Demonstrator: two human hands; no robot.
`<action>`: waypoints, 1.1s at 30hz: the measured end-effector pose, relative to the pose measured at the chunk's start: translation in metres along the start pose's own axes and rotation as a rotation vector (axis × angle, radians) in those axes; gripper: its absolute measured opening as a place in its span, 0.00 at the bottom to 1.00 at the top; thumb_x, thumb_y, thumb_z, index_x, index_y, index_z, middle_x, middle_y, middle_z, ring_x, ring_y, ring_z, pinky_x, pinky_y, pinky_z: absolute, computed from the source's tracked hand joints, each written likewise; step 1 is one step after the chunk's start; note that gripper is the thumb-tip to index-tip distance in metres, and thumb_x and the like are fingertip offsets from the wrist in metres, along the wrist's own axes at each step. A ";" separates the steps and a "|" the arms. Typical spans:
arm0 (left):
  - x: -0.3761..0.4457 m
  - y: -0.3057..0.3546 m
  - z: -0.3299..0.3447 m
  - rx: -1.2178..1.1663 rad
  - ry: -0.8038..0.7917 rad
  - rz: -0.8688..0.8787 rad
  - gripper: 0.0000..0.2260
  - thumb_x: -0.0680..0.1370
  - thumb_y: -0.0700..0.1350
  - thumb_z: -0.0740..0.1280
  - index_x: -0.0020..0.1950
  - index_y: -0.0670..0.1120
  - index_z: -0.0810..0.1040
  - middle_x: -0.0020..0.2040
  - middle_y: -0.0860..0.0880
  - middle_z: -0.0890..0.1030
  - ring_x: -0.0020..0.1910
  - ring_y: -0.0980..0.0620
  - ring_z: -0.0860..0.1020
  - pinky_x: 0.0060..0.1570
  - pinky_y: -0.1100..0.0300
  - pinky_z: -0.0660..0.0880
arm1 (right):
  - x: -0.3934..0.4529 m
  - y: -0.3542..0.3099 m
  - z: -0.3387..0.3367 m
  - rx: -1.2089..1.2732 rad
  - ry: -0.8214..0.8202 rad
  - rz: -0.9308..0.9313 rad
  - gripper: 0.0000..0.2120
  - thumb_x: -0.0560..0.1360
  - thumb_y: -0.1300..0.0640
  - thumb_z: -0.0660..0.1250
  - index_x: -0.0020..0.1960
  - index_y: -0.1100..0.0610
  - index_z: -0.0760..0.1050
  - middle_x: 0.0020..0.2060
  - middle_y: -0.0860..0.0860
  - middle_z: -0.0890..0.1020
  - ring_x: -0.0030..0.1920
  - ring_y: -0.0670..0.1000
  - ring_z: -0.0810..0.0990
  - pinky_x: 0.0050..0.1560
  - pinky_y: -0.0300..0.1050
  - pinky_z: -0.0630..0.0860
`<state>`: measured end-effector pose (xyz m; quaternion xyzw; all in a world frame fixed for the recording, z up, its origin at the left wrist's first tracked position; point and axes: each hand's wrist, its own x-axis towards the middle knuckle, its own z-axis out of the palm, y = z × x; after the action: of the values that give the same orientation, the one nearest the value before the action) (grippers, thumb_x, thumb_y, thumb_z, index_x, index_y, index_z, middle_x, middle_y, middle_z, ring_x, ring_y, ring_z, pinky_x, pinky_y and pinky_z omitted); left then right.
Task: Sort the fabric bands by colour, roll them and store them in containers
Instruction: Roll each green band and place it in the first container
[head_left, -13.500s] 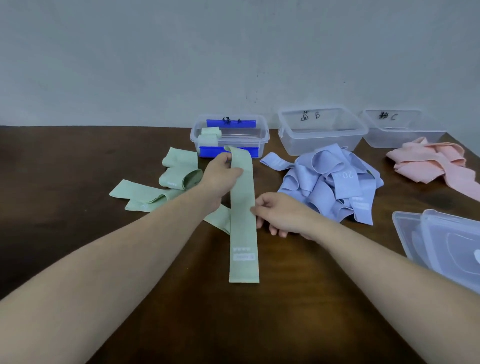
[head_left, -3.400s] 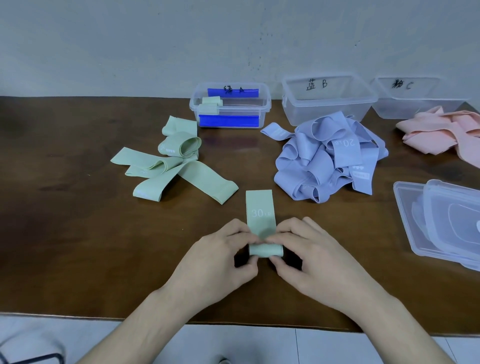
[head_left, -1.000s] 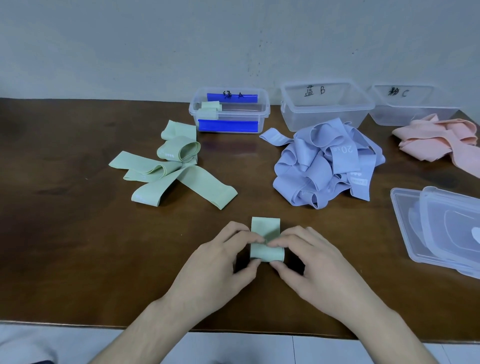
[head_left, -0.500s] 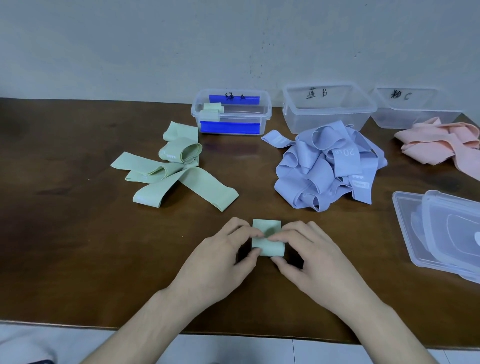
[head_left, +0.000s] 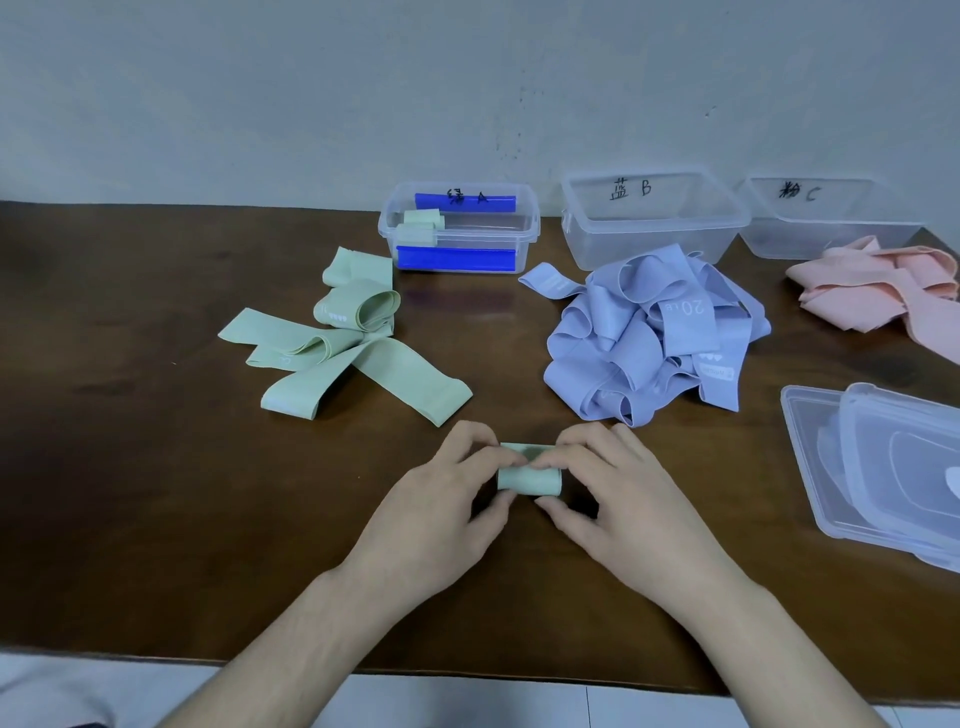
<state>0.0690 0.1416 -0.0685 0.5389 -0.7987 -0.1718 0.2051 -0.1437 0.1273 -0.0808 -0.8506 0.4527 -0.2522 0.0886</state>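
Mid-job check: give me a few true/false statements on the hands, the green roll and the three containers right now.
1. Both hands, left hand and right hand, pinch the green roll. True.
2. Container A holds green rolls. True.
3. Container B holds purple bands. False: it looks empty; the purple pile lies on the table.
4. The pink bands are already rolled. False: they lie loose before container C.

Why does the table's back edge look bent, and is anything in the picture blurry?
Head view: the wide-angle lens bows the table edge; both hands and the green roll look slightly soft; the box labels stay readable; lighting is even, shadows faint.
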 end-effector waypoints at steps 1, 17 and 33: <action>-0.001 0.000 0.001 0.006 0.012 -0.005 0.14 0.80 0.53 0.64 0.66 0.58 0.74 0.60 0.62 0.63 0.36 0.54 0.76 0.38 0.62 0.77 | 0.001 0.001 0.001 0.004 0.008 0.000 0.13 0.74 0.51 0.71 0.58 0.47 0.77 0.53 0.41 0.73 0.47 0.46 0.70 0.49 0.44 0.74; 0.016 0.011 -0.003 0.195 0.005 -0.095 0.19 0.82 0.53 0.60 0.74 0.60 0.64 0.34 0.60 0.65 0.35 0.56 0.70 0.33 0.69 0.64 | 0.017 0.016 -0.003 0.047 -0.148 0.062 0.23 0.78 0.53 0.69 0.72 0.50 0.73 0.58 0.43 0.79 0.55 0.46 0.71 0.60 0.39 0.69; 0.032 0.049 0.002 -0.800 0.077 -0.346 0.12 0.81 0.44 0.66 0.63 0.57 0.78 0.52 0.50 0.83 0.51 0.52 0.81 0.49 0.60 0.80 | 0.031 0.007 -0.022 0.415 -0.162 0.241 0.18 0.71 0.47 0.75 0.51 0.40 0.66 0.42 0.42 0.76 0.41 0.41 0.74 0.38 0.35 0.69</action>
<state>0.0190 0.1294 -0.0413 0.5489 -0.5589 -0.4793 0.3958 -0.1459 0.0996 -0.0540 -0.7715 0.4809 -0.2582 0.3267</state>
